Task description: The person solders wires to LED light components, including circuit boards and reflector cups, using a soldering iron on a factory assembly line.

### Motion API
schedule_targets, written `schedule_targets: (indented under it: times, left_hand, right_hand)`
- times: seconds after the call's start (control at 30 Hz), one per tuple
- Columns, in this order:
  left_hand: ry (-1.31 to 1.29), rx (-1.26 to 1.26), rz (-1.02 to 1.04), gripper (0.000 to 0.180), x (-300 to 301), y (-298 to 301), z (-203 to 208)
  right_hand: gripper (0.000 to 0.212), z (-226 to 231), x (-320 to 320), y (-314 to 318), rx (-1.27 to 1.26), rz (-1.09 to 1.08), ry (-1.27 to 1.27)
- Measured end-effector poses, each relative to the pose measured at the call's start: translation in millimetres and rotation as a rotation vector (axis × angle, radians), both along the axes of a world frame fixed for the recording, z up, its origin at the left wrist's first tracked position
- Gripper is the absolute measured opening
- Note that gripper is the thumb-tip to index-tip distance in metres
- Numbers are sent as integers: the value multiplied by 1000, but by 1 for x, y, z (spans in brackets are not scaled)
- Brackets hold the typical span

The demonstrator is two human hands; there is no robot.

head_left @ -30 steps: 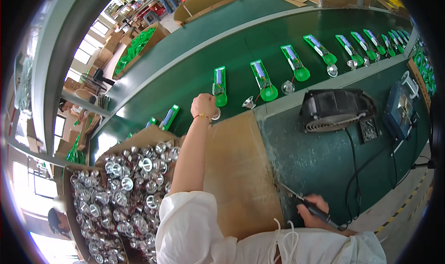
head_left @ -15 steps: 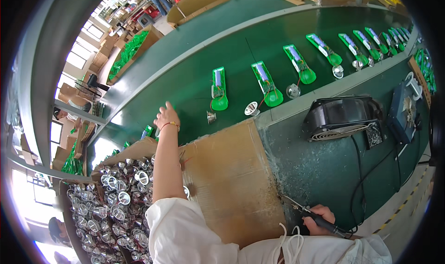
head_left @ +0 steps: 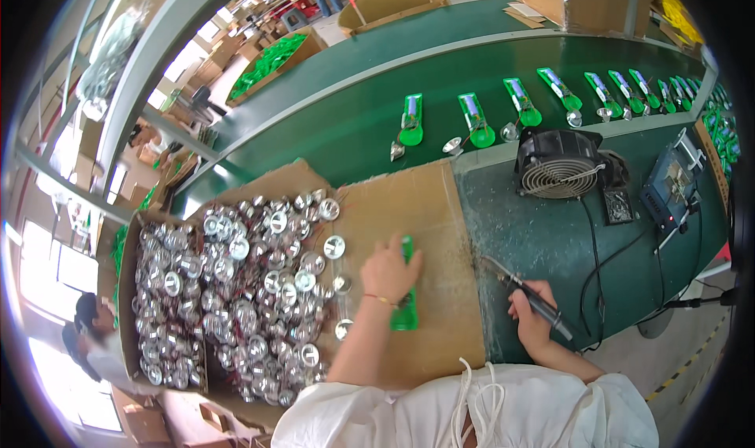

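My left hand [head_left: 389,273] has its fingers closed about a green plastic casing [head_left: 405,314] above the brown cardboard sheet [head_left: 448,236]. The hand covers the casing's middle; both ends show. In my right hand [head_left: 535,322], low over the bench, is a soldering iron [head_left: 548,310], its metal tip pointing up and left toward the sheet's right edge. To the left of my left hand, a cardboard box is heaped with shiny round lamp reflectors [head_left: 255,291] with thin wires. A few loose reflectors [head_left: 344,329] sit on the near side of the heap.
Beyond the sheet, a row of green casings [head_left: 478,126] with wired reflectors lies along the green conveyor [head_left: 314,126]. A black fan [head_left: 558,165] stands at right, beside a blue soldering station [head_left: 672,185]. Black cables [head_left: 595,267] cross the bench. People sit at far left.
My left hand has come back from the conveyor to the cardboard sheet, now with a green casing. My right hand has raised the soldering iron slightly. The view has shifted.
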State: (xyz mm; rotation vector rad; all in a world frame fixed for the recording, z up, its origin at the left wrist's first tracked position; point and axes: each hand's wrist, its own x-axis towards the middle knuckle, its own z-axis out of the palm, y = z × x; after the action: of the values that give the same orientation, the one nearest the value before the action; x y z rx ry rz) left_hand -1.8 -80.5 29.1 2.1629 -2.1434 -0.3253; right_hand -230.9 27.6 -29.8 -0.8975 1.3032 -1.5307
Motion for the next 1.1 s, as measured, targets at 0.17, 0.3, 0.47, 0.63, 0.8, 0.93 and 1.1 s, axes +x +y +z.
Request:
schedule_targets:
  times: [0.17, 0.3, 0.47, 0.63, 0.8, 0.93, 1.1]
  left_hand:
    - [95, -126, 217, 70, -24, 36, -17]
    - [190, -375, 92, 62, 0, 72, 2]
    - [256, -585, 187, 33, 68, 129, 6]
    - [153, -613, 209, 22, 101, 137, 8]
    - [-374, -422, -22, 21, 76, 104, -4]
    - [-374, -474, -40, 17, 90, 62, -40]
    - [-52, -729, 51, 9, 86, 70, -16]
  right_hand:
    - [15, 1, 1, -7, -14, 14, -5]
    - [15, 11, 1, -6, -25, 36, 6]
    - [18, 8, 1, -5, -39, 61, 101]
    - [17, 7, 4, -5, -28, 53, 75]
    - [21, -10, 0, -5, -15, 72, 175]
    - [19, -20, -17, -5, -44, -10, 214]
    - [20, -26, -10, -17, -77, 65, 184]
